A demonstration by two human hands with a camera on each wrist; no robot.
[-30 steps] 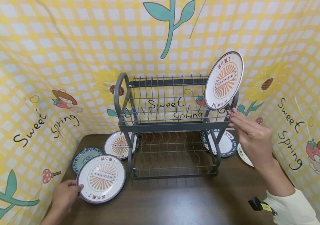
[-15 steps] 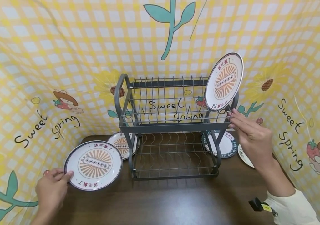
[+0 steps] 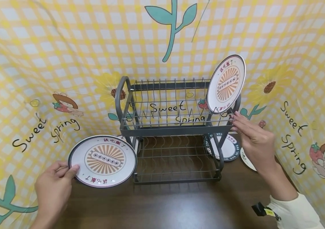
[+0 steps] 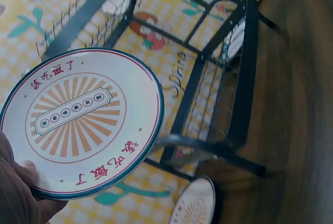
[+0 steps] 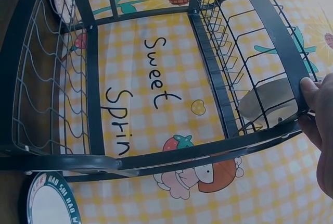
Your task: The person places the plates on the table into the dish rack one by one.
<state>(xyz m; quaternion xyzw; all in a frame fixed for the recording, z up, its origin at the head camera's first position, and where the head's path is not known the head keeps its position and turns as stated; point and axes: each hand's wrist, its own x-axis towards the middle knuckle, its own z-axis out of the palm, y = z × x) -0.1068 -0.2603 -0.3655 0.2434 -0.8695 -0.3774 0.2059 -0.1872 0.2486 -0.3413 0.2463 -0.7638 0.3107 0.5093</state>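
Note:
My left hand (image 3: 54, 186) pinches the left rim of a white plate (image 3: 102, 160) with an orange sunburst and red lettering. The plate is raised off the table, its face up, left of the two-tier dark dish rack (image 3: 176, 129). In the left wrist view the thumb lies on the plate's edge. My right hand (image 3: 255, 140) grips the front right corner of the rack's upper tier, thumb and fingers at the frame (image 5: 291, 78) in the right wrist view. A matching plate (image 3: 226, 84) stands tilted at the right end of that tier.
Behind the rack's right side lies a plate with a dark teal lettered rim (image 3: 232, 148), and a white plate (image 3: 246, 159) is partly behind my right wrist. Another sunburst plate (image 4: 196, 203) lies at the rack's left. Yellow checked cloth (image 3: 93, 41) surrounds the brown table (image 3: 176, 203).
My left hand has lifted the sunburst plate from the table's left side, then brought it right towards the rack, covering most of the plate behind. The right hand has kept its place on the rack.

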